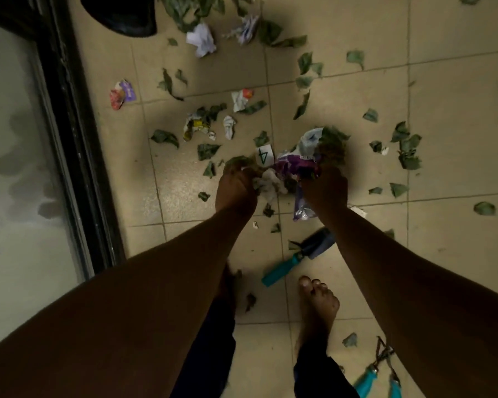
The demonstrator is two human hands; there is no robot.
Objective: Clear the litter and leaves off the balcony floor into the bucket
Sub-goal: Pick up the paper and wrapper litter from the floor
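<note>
Purple wrapper (295,165) and leaves bunched between left hand (235,191) and right hand (325,191), fingers clenched around them.

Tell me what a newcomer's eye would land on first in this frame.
First, the two hands at centre, the left hand and right hand, gripping a bundle of litter and leaves between them, a purple wrapper showing on top. Next, the scatter of green leaves and crumpled paper over the tiled floor beyond. Lastly, a teal-handled trowel lies by the bare foot.
</note>
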